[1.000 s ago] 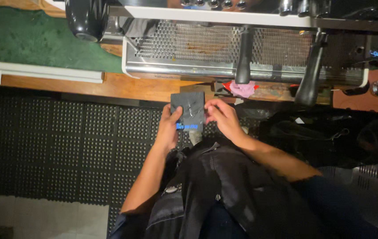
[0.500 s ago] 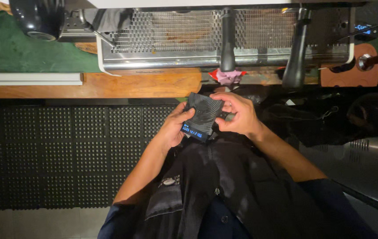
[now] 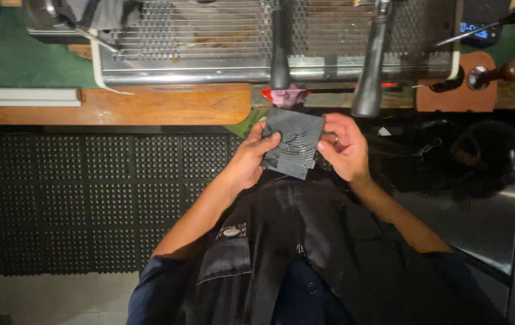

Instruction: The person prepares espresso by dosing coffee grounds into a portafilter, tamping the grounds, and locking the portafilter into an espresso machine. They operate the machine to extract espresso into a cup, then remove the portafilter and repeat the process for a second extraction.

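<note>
You hold a dark gray cloth (image 3: pixel 293 143) up in front of your chest with both hands, just near of the counter (image 3: pixel 149 105). Your left hand (image 3: pixel 251 157) pinches its left edge, and your right hand (image 3: pixel 343 147) pinches its right edge. The cloth looks folded small, but it is not put down yet. Far of it stands the coffee machine (image 3: pixel 209 48) with two black handles (image 3: pixel 371 66) sticking out toward you. A black floor mat (image 3: pixel 77 198) lies on the left.

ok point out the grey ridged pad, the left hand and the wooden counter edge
grey ridged pad (image 3: pixel 293 141), head view, middle of its ridged face
left hand (image 3: pixel 250 161), head view, back of the hand
wooden counter edge (image 3: pixel 149 107), head view, bare top surface
</note>
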